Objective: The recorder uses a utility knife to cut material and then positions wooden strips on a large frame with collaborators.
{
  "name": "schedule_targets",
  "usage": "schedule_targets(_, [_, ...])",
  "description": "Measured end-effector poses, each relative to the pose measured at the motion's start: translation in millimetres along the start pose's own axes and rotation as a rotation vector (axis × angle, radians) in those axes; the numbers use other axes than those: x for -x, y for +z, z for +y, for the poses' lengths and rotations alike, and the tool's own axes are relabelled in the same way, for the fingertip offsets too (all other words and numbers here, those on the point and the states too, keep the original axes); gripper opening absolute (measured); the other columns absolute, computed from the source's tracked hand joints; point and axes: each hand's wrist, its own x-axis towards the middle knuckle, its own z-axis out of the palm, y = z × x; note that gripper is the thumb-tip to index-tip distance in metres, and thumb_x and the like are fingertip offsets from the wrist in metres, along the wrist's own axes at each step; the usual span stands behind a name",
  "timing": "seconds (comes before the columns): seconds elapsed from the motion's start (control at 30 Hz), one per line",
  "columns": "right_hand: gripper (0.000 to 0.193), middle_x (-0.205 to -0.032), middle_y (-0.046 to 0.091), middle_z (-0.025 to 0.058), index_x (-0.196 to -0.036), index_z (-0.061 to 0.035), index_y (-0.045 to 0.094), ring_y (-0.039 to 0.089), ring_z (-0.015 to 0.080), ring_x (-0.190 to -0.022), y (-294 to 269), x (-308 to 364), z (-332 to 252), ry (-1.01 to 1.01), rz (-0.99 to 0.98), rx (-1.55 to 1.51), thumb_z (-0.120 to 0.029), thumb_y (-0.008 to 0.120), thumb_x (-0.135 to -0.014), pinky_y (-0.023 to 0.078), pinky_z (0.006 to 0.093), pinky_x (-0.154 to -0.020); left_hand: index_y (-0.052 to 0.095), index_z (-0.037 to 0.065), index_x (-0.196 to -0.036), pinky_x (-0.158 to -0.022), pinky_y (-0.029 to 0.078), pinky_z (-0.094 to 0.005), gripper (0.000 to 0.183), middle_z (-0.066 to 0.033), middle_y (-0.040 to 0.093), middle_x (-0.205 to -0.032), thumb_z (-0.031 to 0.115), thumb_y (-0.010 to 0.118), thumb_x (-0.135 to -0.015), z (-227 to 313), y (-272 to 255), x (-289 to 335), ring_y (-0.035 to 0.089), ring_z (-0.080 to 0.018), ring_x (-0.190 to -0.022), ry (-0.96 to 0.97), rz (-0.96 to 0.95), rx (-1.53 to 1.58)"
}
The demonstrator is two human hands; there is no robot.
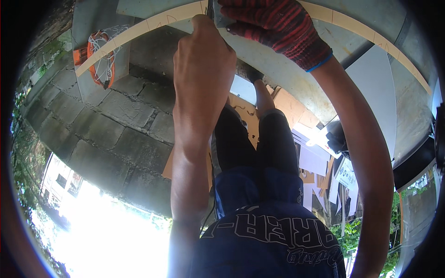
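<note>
Across the grey desk [273, 65] runs a long pale strip [139, 29]. The bare left hand [204, 55] curls at its edge, the gloved right hand [280, 23] beside it; what either grips, I cannot tell.

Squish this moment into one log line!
left hand: curled at curved tan strip; right hand: red-black knit glove, near strip; rest: basketball hoop
</note>
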Motion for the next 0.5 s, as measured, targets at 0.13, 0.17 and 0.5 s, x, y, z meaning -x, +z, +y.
schedule_targets(0.13, [0.029,-0.108,0.065,0.0052,-0.103,-0.0105,0.065,0.06,0.0233,-0.101,0.7,-3.3,-3.3,-0.006,-0.053,0.047,-0.019,0.071,-0.076,0.05,0.0361,-0.084,0.044,-0.007,-0.082,-0.06,0.05,-0.0503,0.007,-0.0321,0.058,-0.066,-0.005,0.049,-0.078,0.6,3.3,4.5,0.061,-0.0488,-0.068,-0.016,0.046,0.062])
schedule_targets(0.17, [0.03,-0.109,0.065,0.0051,-0.103,-0.0104,0.065,0.06,0.023,-0.101,0.8,-5.0,-4.1,0.002,-0.079,0.037,-0.019,0.072,-0.076,0.05,0.0359,-0.084,0.044,-0.006,-0.082,-0.059,0.05,-0.0503,0.007,-0.0316,0.058,-0.065,-0.005,0.05,-0.077,0.8,3.0,5.0,0.061,-0.049,-0.068,-0.038,0.048,0.071])
schedule_targets(0.5, [0.026,-0.112,0.063,0.0025,-0.104,-0.0137,0.064,0.056,0.0202,-0.108,-3.4,1.6,-7.8,0.04,-0.292,0.146,-0.024,0.065,-0.08,0.044,0.0349,-0.095,0.045,-0.003,-0.089,-0.066,0.042,-0.0545,0.011,-0.03,0.059,-0.073,0.008,0.043,-0.091,3.7,4.5,17.3,0.057,-0.0502,-0.076,-0.066,-0.056,0.039])
